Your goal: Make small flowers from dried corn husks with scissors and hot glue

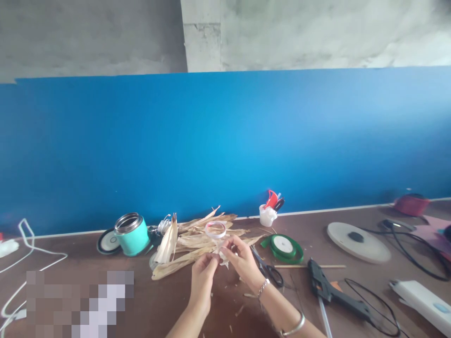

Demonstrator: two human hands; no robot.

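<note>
On the brown table (pixel 165 300) lie dry husks (pixel 192 243), probably light and brittle. Just nearer, the right hand (pixel 244 262) and left hand (pixel 203 276) pinch a pale scrap (pixel 224 258) between them, seemingly thin, easily torn, best held by its edges.

Silver bangle (pixel 299 325) and linked silver bracelet (pixel 262 288) on right arm (pixel 282 307)

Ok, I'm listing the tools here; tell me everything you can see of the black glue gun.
The glue gun is black and plastic-looking, lying on its side on the brown table. Its nozzle end points away from the person, by a thin wooden stick; its handle slants toward the lower right. A black cord loops beside the handle. A pale rod seems to extend from the body's near end. Nobody is holding it.
</note>
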